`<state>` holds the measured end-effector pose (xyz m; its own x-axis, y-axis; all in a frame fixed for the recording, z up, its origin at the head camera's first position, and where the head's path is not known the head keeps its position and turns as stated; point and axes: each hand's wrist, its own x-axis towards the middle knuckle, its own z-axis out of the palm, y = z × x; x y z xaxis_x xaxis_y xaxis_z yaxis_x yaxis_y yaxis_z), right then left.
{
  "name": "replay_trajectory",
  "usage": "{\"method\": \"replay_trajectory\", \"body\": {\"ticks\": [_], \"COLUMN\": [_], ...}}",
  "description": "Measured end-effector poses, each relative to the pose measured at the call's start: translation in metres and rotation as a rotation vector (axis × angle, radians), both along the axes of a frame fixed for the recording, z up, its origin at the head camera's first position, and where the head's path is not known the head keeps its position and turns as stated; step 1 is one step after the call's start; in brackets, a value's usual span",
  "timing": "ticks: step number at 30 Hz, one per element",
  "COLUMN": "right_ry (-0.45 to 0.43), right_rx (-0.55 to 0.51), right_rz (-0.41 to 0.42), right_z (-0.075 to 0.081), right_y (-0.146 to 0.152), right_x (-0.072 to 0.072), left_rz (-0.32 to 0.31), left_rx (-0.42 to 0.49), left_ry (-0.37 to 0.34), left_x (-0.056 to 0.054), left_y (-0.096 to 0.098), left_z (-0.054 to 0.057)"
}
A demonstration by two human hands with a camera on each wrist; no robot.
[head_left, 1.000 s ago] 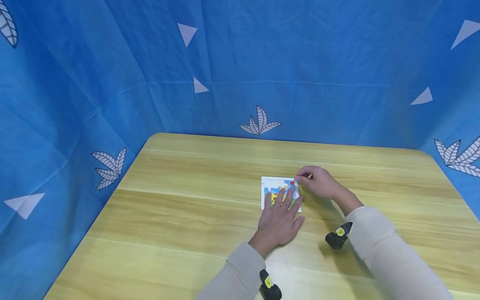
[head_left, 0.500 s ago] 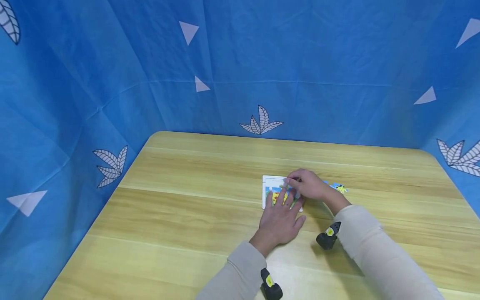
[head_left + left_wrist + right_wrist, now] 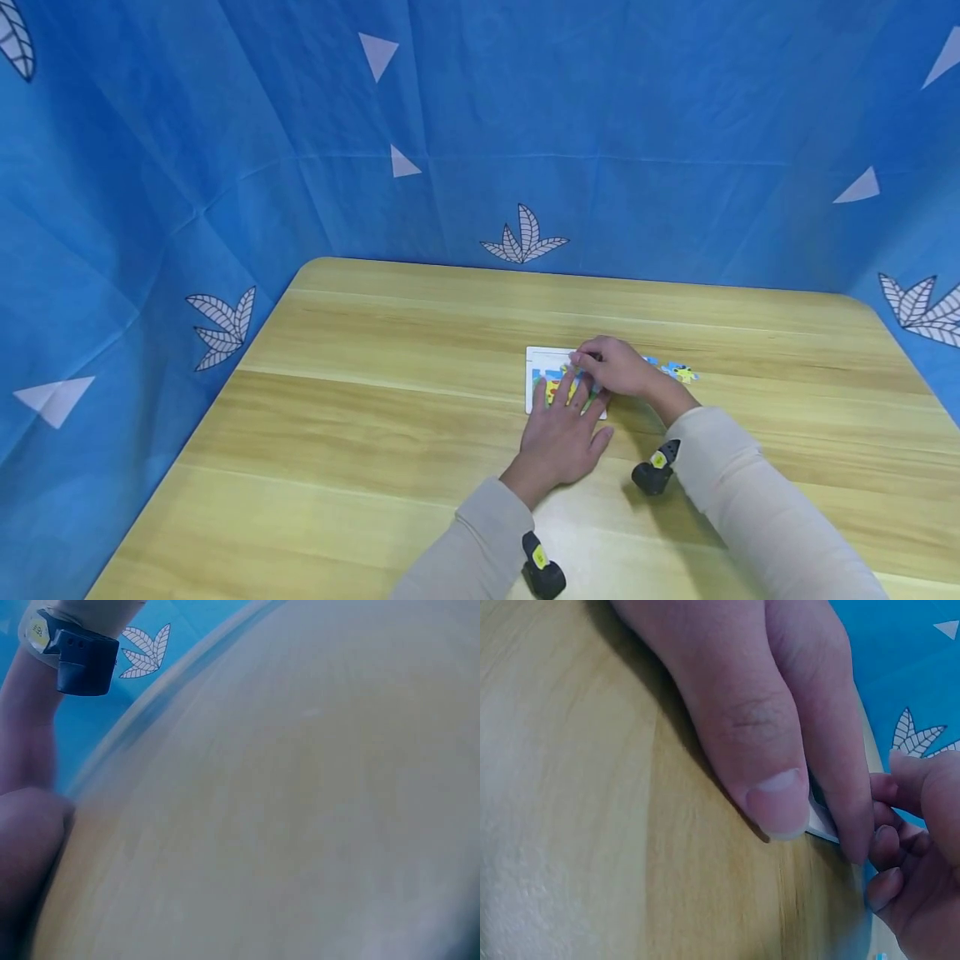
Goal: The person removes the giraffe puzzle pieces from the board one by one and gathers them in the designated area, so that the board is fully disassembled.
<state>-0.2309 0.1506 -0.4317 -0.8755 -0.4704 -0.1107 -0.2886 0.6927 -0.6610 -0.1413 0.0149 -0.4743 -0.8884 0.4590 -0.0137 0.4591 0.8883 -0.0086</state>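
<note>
A small jigsaw puzzle board with a white rim and a colourful picture lies on the table. My left hand rests flat across its lower part, fingers spread and straight. Above the board's upper right part, my right hand has thumb and forefinger drawn together at a puzzle piece, which the fingers mostly cover. The right wrist view shows the left hand large, a bit of the board's white edge, and the right hand with curled fingers. Neither board nor piece appears in the left wrist view.
Several loose blue and yellow puzzle pieces lie right of the board, partly behind the right wrist. The wooden table reaches back to a blue curtain. Black cameras sit at both wrists.
My right hand has moved left from the board's right edge over its upper right part, baring the loose pieces beside it. The left hand stays in place. The view has tilted slightly.
</note>
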Motion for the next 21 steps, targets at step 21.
{"method": "replay_trajectory", "body": {"ticks": [21], "right_ry": [0.051], "right_rx": [0.041], "right_rz": [-0.027], "right_z": [0.0020], "right_y": [-0.0037], "right_x": [0.0010], "left_rz": [0.002], "left_rx": [-0.012], "left_ry": [-0.028], "left_x": [-0.0007], "left_y": [-0.0005], "left_z": [0.0009]}}
